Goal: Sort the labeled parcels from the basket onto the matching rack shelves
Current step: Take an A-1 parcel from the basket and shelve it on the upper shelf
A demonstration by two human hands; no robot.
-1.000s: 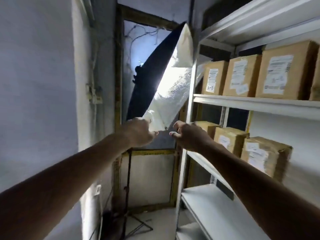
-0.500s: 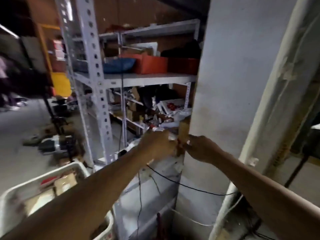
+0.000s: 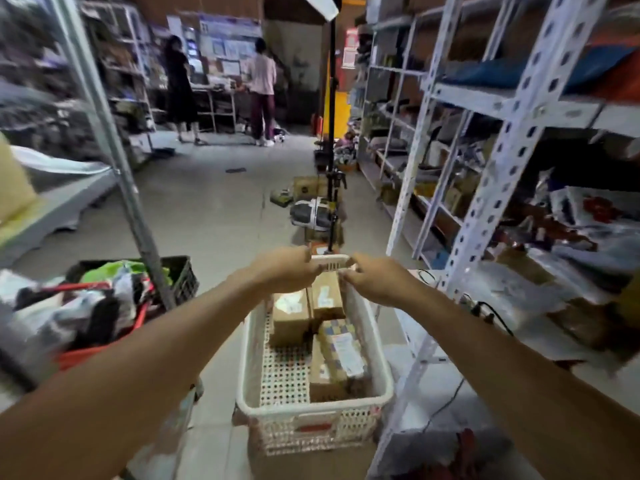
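We grip the far rim of the white basket (image 3: 313,408) with left hand (image 3: 287,270) and right hand (image 3: 375,280) (fingers curled over it), labeled parcels (image 3: 311,327) inside, beside the rack (image 3: 498,161).

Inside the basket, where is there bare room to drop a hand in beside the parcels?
The near-left floor of the white basket is bare mesh, bordered by the left wall, the near rim and the long parcel. The far end is crowded: two boxes side by side under both hands.

White perforated basket (image 3: 375,348), cardboard parcels (image 3: 290,318) lying flat on its floor
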